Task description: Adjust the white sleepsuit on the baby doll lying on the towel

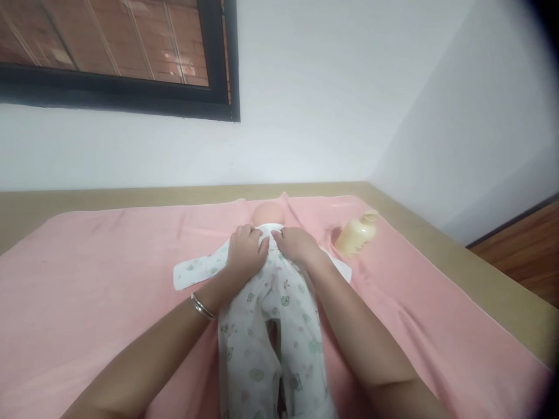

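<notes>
A white baby romper (286,299) with small green and grey prints covers a doll lying on its back, its legs towards me. Only the bald top of the doll's head (268,213) shows beyond the collar. My left hand (247,250) rests on the left of the chest, its fingers closed on the cloth near the neckline. On the other side, my right hand (297,243) is curled over the collar edge and grips the fabric with thumb and fingers. Both sleeves stretch out sideways. What lies under my fingers is hidden.
A pink blanket (131,279) with some folds lies beneath the doll on a tan surface (437,262). A yellowish feeding bottle (357,234) lies tilted at the right, near the right sleeve. White walls and a dark-framed window (218,96) stand behind.
</notes>
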Available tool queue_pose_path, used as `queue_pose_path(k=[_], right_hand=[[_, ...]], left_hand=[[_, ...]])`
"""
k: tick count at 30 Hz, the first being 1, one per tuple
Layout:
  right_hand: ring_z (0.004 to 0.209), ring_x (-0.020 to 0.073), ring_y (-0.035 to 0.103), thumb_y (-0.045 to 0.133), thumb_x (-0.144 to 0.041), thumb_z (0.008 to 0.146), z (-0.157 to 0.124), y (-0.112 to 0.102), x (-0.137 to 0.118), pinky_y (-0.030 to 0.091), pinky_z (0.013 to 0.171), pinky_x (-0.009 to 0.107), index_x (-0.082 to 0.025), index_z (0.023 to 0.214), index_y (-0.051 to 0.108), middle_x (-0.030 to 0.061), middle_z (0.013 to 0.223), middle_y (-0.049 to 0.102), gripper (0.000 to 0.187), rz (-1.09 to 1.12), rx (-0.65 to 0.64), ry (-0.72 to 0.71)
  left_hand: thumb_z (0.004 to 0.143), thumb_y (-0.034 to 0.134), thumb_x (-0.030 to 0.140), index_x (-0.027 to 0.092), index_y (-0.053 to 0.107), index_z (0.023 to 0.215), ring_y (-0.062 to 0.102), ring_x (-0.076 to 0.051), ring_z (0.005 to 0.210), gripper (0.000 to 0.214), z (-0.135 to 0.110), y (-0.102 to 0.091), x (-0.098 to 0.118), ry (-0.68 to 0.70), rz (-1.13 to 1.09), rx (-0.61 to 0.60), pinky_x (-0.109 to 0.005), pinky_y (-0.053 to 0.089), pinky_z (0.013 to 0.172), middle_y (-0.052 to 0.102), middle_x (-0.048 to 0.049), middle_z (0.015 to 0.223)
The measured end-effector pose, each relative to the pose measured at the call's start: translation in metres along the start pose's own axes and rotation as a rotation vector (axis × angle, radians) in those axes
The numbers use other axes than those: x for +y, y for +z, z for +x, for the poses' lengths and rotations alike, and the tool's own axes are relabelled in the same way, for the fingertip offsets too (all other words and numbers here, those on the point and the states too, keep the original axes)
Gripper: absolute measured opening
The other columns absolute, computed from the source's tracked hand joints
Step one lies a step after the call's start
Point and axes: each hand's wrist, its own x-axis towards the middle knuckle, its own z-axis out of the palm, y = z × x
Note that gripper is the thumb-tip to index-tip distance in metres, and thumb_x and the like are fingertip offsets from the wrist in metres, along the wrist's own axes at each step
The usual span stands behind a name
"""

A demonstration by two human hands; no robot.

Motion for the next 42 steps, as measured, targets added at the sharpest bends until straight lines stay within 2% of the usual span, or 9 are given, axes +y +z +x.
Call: queue_pose_path(k=[5,12,19,21,25,27,33,39,42], right_hand=[[0.087,0.023,0.059,0.021,-0.045,0.093,-0.015,-0.008,-0.01,0.04,0.071,0.03,-0.015,0.1,0.064,0.0137,0.099,0.065,0.053,-0.064,0.03,-0.044],[0.093,0.0255,0.058,0.01,-0.056,0.092,0.005,0.001,0.002,0.041,0.075,0.033,-0.013,0.103,0.063,0.0146,0.104,0.064,0.07,0.035,-0.039,0.049],[0.085,0.022,0.059,0.023,-0.045,0.093,-0.018,-0.006,-0.014,0.04,0.072,0.03,-0.016,0.097,0.064,0.0125,0.094,0.066,0.051,-0.074,0.042,-0.059],[0.086,0.0232,0.059,0.02,-0.047,0.093,-0.015,-0.004,-0.014,0.04,0.072,0.031,-0.016,0.098,0.064,0.0127,0.095,0.066,0.055,-0.066,0.05,-0.038],[0.09,0.0251,0.059,0.013,-0.057,0.092,0.0,0.0,-0.004,0.041,0.073,0.032,-0.015,0.103,0.063,0.0137,0.102,0.064,0.067,0.025,-0.014,0.049],[0.09,0.0246,0.059,0.014,-0.056,0.092,-0.001,-0.001,-0.004,0.041,0.072,0.032,-0.014,0.103,0.063,0.014,0.101,0.065,0.065,0.027,-0.019,0.046],[0.085,0.0219,0.059,0.026,-0.042,0.094,-0.024,-0.007,-0.017,0.041,0.071,0.03,-0.016,0.092,0.065,0.0117,0.091,0.066,0.047,-0.111,0.03,-0.112],[0.09,0.0252,0.06,0.011,-0.05,0.094,-0.004,-0.003,-0.008,0.043,0.073,0.034,-0.015,0.104,0.063,0.0138,0.103,0.065,0.063,-0.045,-0.027,0.032],[0.09,0.0255,0.059,0.019,-0.041,0.094,-0.018,-0.007,-0.014,0.043,0.072,0.034,-0.014,0.107,0.062,0.0152,0.103,0.063,0.051,-0.164,0.0,-0.065]], left_hand=[[0.086,0.043,0.041,0.017,0.06,0.083,0.049,-0.024,0.083,0.03,0.003,-0.001,0.0,-0.058,0.019,-0.073,-0.036,0.039,0.073,0.053,-0.0089,0.083],[0.083,0.045,0.041,0.014,0.058,0.094,0.05,-0.026,0.084,0.031,0.001,0.001,0.001,-0.096,0.074,-0.094,-0.039,0.041,0.073,0.055,-0.0113,0.086],[0.084,0.044,0.043,0.015,0.056,0.09,0.053,-0.024,0.078,0.031,0.001,0.001,-0.001,-0.136,0.002,-0.105,-0.036,0.041,0.069,0.058,-0.0096,0.08],[0.084,0.045,0.04,0.016,0.056,0.087,0.053,-0.024,0.077,0.026,0.0,-0.001,0.0,-0.126,-0.001,-0.084,-0.036,0.041,0.068,0.059,-0.009,0.079],[0.084,0.044,0.031,0.017,0.057,0.08,0.053,-0.024,0.081,0.019,-0.001,-0.003,0.001,-0.013,0.015,-0.011,-0.036,0.04,0.075,0.059,-0.008,0.078],[0.084,0.043,0.029,0.017,0.058,0.079,0.053,-0.023,0.082,0.019,-0.001,-0.002,0.0,0.011,0.017,0.009,-0.036,0.04,0.076,0.06,-0.0083,0.079],[0.084,0.044,0.034,0.018,0.059,0.087,0.055,-0.022,0.079,0.021,0.001,0.003,-0.005,-0.104,-0.058,-0.111,-0.034,0.041,0.071,0.062,-0.0067,0.08],[0.084,0.04,0.025,0.017,0.059,0.087,0.054,-0.023,0.087,0.022,0.0,0.0,-0.003,-0.012,-0.052,-0.044,-0.035,0.04,0.08,0.062,-0.0079,0.087],[0.084,0.039,0.027,0.017,0.059,0.087,0.054,-0.023,0.086,0.022,0.001,-0.001,-0.003,-0.058,-0.039,-0.098,-0.035,0.04,0.079,0.062,-0.0078,0.087]])
